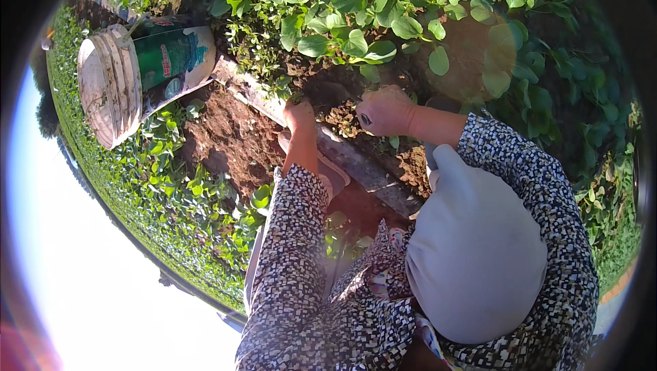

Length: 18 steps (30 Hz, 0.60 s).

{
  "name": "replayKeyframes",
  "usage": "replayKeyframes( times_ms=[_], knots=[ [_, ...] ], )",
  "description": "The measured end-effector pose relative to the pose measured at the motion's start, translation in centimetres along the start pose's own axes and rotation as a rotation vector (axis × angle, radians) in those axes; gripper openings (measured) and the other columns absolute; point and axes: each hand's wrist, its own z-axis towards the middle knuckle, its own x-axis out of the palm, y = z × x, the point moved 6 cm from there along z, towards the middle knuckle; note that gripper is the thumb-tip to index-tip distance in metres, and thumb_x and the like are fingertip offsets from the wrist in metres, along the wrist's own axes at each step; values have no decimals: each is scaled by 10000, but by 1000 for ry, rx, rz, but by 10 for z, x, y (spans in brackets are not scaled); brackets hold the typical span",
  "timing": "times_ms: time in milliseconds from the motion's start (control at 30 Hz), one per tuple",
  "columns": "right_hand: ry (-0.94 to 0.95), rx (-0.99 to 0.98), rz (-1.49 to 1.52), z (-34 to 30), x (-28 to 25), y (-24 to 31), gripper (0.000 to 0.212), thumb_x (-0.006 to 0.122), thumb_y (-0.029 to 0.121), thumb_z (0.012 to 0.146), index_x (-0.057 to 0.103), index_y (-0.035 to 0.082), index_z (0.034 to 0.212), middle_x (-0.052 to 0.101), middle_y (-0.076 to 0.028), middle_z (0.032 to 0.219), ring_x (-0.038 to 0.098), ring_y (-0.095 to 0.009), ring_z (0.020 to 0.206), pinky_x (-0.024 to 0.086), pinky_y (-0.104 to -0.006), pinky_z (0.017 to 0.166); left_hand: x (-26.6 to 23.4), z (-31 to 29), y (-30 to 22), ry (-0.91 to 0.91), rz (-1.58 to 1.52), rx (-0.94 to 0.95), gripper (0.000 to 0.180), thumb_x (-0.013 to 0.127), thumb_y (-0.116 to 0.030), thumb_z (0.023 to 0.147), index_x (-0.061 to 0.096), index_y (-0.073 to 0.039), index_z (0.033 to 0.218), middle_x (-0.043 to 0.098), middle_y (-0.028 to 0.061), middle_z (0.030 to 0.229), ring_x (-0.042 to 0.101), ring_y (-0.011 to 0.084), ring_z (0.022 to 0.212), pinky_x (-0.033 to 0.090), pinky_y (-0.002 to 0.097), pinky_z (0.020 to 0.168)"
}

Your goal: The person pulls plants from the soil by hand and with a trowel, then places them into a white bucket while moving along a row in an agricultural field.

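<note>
Soil [233, 135], reddish-brown and bare, lies in a patch under and left of my two hands, between leafy plants. My left hand [299, 116] is pushed down at the edge of that patch, fingers buried among low stems, so I cannot tell how wide it is. My right hand [384, 109] is closed in a fist around a dark handle [365, 120], only its end showing; the tool's working part is hidden. The hands sit near each other, not touching. Both sleeves carry a small black-and-white speckled print. A grey knee [472, 261] fills the lower right. A pale, weathered plank [342, 152] runs diagonally beneath the hands. Broad green leaves [356, 35] crowd just above them. Well to the left, a white and green bucket [137, 77] lies tipped on its side among ground cover.
</note>
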Motion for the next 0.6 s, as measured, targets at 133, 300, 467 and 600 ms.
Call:
replayKeyframes(
  times_ms=[133,300,467,600],
  knots=[
    [13,-41,-101,9,11,10,188,590,267,805,693,114,768,657,-131,826,676,-318,736,541,-451,665,-2,12,9,71,351,237,249,432,-111,943,593,-63,1128,619,87,828,611,196,686,510,295,617],
    [15,6,-42,23,16,6,211,540,213,791,724,110,781,679,-176,843,682,-354,777,542,-478,715,-7,5,-5,-88,311,154,297,616,-195,849,660,12,1057,696,107,822,631,184,689,512,325,633],
    [53,76,252,25,5,1,151,573,203,754,671,89,753,664,-153,826,653,-358,790,522,-473,736,-11,-14,-2,132,-223,12,275,601,-95,882,625,-13,1145,675,101,974,643,202,777,536,320,638],
    [15,-88,-6,20,-25,-2,165,597,240,767,627,80,744,605,-124,785,639,-320,773,508,-469,705,-19,-21,15,325,-486,-88,219,650,-78,847,661,-7,1055,679,100,987,659,215,778,552,311,641]
  ],
)
